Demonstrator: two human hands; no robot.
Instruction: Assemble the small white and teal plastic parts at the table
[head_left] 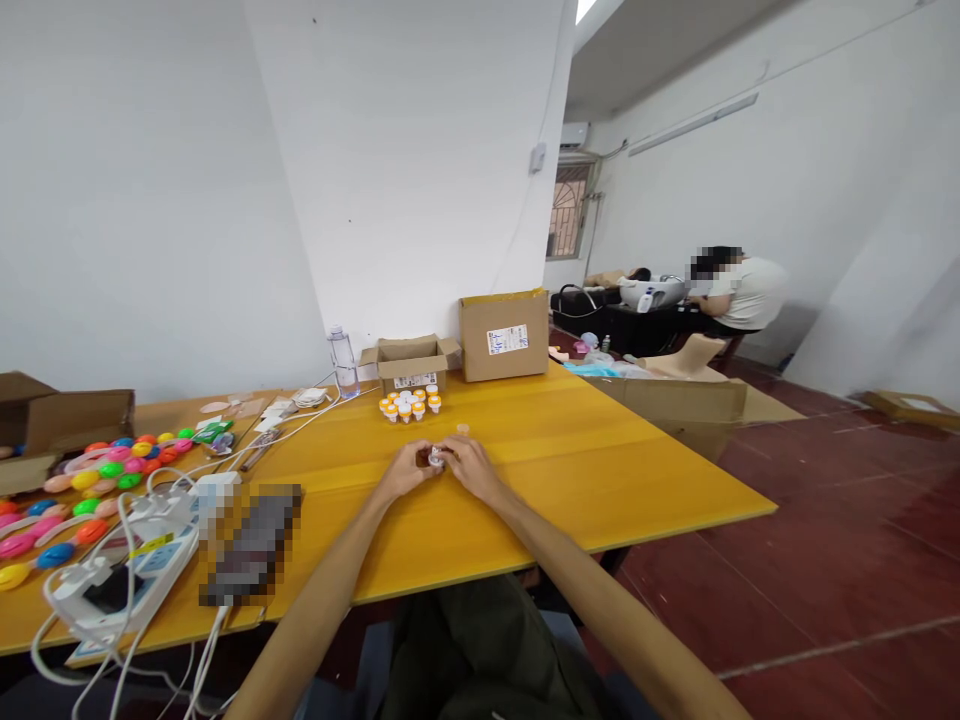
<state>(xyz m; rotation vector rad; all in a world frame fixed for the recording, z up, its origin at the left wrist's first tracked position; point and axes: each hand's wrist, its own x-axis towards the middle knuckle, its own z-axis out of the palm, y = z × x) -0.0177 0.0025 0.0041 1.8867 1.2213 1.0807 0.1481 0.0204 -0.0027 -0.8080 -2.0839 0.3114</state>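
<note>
Above the middle of the wooden table, my left hand and my right hand meet with bent fingers around a small white round piece. Fingers cover much of it, so its exact kind is hard to make out. Just beyond my hands lies a small clear plastic piece. Farther back stands a close group of small white containers with orange rims. Behind them is an open cardboard box, its flaps spread.
A larger carton and a clear bottle stand by the wall. On the left are a power strip with cables, a blurred dark phone-like device and colourful plastic balls. A person sits far right.
</note>
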